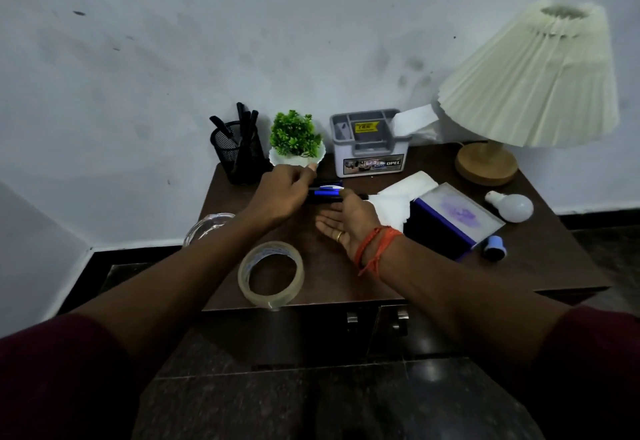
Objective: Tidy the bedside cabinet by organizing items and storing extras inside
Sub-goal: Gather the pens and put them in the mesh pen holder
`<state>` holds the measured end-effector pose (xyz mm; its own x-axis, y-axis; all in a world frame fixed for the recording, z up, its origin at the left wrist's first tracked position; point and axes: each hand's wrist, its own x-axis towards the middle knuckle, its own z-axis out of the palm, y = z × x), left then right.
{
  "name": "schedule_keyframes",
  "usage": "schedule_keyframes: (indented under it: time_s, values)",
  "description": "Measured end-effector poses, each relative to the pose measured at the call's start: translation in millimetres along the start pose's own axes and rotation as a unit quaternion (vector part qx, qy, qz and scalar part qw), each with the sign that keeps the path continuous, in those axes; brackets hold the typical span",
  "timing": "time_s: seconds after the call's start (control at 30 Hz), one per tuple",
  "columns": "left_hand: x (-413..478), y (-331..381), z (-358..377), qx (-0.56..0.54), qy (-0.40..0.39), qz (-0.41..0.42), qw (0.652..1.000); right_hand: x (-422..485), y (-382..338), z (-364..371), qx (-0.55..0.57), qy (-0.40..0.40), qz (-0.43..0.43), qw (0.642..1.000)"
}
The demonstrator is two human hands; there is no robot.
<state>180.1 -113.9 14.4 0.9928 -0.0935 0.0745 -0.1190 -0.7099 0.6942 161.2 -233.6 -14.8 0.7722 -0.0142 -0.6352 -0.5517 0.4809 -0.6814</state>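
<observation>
Mesh cup holds four dark pens — grey organizer, one paper slip. Left hand grips bundled pens; right hand lies spread.

pens: left ends hidden under left hand | glass bowl: partly behind forearm | yellow label: print too small

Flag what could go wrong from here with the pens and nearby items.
1. The left hand grips the bundle of blue and black pens at one end; one could slip out.
2. The clear plastic tape roll sits at the dark wooden cabinet's front edge beside the left forearm; a nudge might knock it off.
</observation>
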Motion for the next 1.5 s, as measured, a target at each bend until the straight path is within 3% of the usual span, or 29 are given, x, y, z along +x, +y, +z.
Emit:
schedule_keyframes:
  time_s: [0.43, 1.17, 1.5]
  values:
    - [11.1, -7.2, 26.8, 0.153, -0.041, 0.056, 0.986, 5.0, -1.2, 5.4, 0.064, -0.026, -0.011, 0.998]
    - [13.8, -17.4, 22.6, 0.143, -0.047, 0.033, 0.988, 2.6, 3.0, 12.3, 0.050, -0.014, 0.006, 0.999]
    - [-0.6, -21.2, 14.3, 0.059, -0.012, 0.003, 0.998, 1.1, 11.9, 19.9, 0.018, 0.017, -0.027, 0.999]
